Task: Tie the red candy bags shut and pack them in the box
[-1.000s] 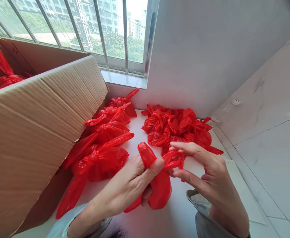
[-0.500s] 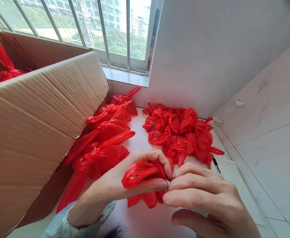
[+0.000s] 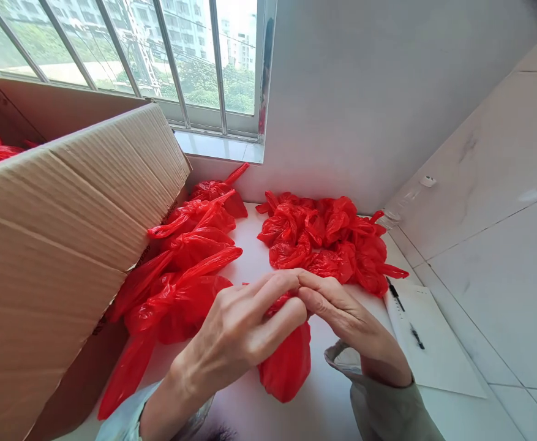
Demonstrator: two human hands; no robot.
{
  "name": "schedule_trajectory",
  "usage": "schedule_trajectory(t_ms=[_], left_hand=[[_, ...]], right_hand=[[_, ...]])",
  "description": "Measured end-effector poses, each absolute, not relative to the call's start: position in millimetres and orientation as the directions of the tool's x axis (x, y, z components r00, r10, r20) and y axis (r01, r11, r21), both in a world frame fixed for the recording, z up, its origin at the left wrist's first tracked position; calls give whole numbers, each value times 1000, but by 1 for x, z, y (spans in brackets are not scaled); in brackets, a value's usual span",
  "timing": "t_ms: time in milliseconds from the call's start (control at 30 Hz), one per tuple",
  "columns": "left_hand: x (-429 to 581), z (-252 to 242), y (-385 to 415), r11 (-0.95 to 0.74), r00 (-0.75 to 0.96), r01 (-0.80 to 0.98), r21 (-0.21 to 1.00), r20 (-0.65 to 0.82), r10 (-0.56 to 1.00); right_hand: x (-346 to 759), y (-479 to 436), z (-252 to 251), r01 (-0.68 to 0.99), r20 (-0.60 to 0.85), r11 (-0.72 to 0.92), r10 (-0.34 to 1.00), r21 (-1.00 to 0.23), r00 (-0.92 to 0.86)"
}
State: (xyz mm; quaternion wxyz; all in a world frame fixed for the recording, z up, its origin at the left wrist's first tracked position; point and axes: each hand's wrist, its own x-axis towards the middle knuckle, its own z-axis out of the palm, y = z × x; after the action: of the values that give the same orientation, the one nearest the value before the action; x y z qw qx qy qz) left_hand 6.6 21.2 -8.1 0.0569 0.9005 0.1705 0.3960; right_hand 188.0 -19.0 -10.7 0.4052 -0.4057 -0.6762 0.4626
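Note:
A red plastic bag (image 3: 287, 361) hangs below my two hands, its filled lower part rounded above the white tabletop (image 3: 314, 422). My left hand (image 3: 256, 321) is closed around the gathered top of the bag, fingers curled toward the right. My right hand (image 3: 339, 309) meets it there, its fingertips pinched at the same bunched plastic. The fingers cover most of the bag's top, so whether it is knotted cannot be seen.
Several tied red bags (image 3: 176, 300) lie along a large cardboard box (image 3: 66, 245) on the left. Another cluster of red bags (image 3: 327, 239) sits by the wall. On the right are paper (image 3: 443, 349), a black pen (image 3: 395, 295) and a clear bottle (image 3: 401, 208).
My left hand has turned over, back now upward, and my right hand has swung in to meet it. The bag now hangs with its filled part below. The view has shifted slightly.

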Motion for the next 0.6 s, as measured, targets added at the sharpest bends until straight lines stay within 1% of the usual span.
schedule_trajectory(t_ms=[33, 100, 167, 200, 267, 333, 400, 433, 467, 500, 600], left_hand=[[6, -8, 23, -930, 626, 259, 261, 688, 368], [2, -8, 25, -923, 639, 278, 267, 666, 385], [-2, -6, 26, -915, 688, 317, 248, 605, 402], [-5, -4, 26, -906, 727, 332, 263, 541, 423], [-8, 1, 26, -872, 806, 338, 353, 371, 462], [-11, 7, 26, -810, 854, 322, 491, 219, 472], [-14, 11, 27, -737, 881, 303, 604, 116, 458], [-17, 13, 28, -722, 886, 304, 622, 92, 454], [-20, 13, 28, -729, 884, 315, 608, 91, 458], [-24, 14, 27, -754, 874, 332, 566, 115, 471], [-39, 15, 23, -824, 813, 438, 358, 232, 533]], right_hand=[[189, -16, -14, 165, 173, 244, 918, -956, -357], [190, -10, -20, 167, 212, 280, 917, -945, -336], [191, -6, -24, 218, 296, 350, 923, -911, -245], [192, -5, -25, 262, 340, 386, 918, -884, -203], [195, -6, -25, 354, 394, 427, 904, -832, -166], [199, -9, -23, 416, 395, 435, 900, -799, -183], [205, -11, -21, 445, 390, 441, 898, -780, -206], [209, -12, -20, 458, 390, 447, 895, -769, -218], [213, -12, -19, 477, 386, 449, 894, -756, -229], [219, -12, -19, 502, 377, 444, 896, -742, -235], [242, -6, -25, 583, 313, 371, 928, -723, -203]])
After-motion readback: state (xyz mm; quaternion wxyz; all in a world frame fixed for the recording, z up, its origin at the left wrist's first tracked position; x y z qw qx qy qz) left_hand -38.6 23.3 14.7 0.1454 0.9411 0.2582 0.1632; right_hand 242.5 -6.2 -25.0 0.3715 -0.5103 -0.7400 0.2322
